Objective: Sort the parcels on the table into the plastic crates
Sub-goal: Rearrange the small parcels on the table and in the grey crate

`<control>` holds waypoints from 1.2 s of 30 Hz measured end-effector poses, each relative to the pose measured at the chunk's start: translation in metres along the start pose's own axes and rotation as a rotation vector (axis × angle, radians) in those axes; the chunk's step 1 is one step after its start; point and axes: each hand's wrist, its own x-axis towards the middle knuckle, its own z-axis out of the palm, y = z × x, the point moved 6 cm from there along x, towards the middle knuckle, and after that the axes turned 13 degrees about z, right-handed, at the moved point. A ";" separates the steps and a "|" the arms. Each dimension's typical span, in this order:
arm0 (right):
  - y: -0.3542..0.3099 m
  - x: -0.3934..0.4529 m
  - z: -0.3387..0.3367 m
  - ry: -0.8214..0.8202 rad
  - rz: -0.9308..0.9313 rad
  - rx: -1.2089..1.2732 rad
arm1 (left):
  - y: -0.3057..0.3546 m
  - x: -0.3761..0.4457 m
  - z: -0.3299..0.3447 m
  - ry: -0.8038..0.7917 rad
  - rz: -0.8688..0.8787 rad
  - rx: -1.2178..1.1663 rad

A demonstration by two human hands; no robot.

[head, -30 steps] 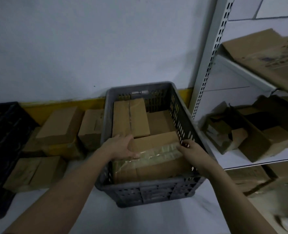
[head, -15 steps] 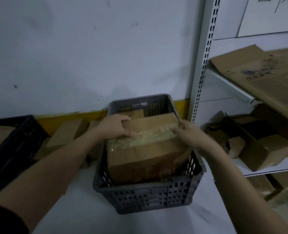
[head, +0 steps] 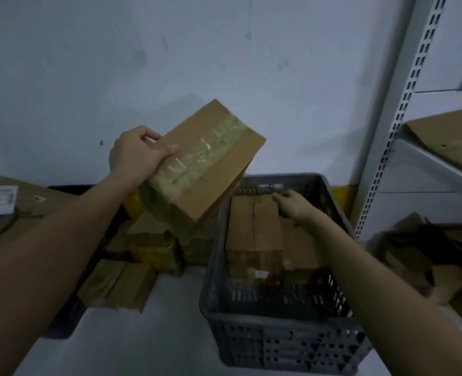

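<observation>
My left hand (head: 136, 153) grips a taped cardboard parcel (head: 205, 161) by its left end and holds it tilted in the air, above and to the left of the grey plastic crate (head: 284, 337). My right hand (head: 292, 206) reaches into the crate and rests on the far right edge of a brown box (head: 254, 226) lying there; whether it grips the box I cannot tell. A second box (head: 300, 248) lies beside it in the crate. Several more parcels (head: 121, 283) are piled on the white table left of the crate.
A black crate (head: 70, 318) with flattened cardboard (head: 15, 204) on top stands at the left. A white metal shelf rack (head: 397, 126) rises on the right, with folded cartons (head: 452, 134) and open boxes (head: 425, 261) on its shelves. The wall is close behind.
The taped parcel came up out of the grey crate and moved left. My right hand let go of it and dropped onto a box inside the crate.
</observation>
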 end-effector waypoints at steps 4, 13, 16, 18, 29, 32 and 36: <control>0.056 0.038 0.051 -0.037 0.287 -0.017 | -0.063 -0.007 -0.007 0.007 -0.121 -0.026; 0.118 0.072 0.092 0.107 0.491 0.254 | -0.166 -0.025 0.026 0.076 -0.330 -0.261; 0.110 0.062 0.092 0.192 0.509 0.216 | -0.176 -0.027 0.037 0.087 -0.318 -0.257; 0.104 0.053 0.090 0.238 0.519 0.195 | -0.183 -0.028 0.044 0.096 -0.324 -0.262; 0.014 -0.009 0.030 0.350 0.432 0.207 | -0.186 -0.011 0.023 0.152 -0.325 -0.309; -0.022 -0.026 0.004 0.374 0.338 0.180 | -0.180 -0.015 -0.003 0.205 -0.345 -0.350; -0.054 -0.057 -0.018 0.440 0.208 0.176 | -0.171 -0.024 -0.038 0.239 -0.325 -0.338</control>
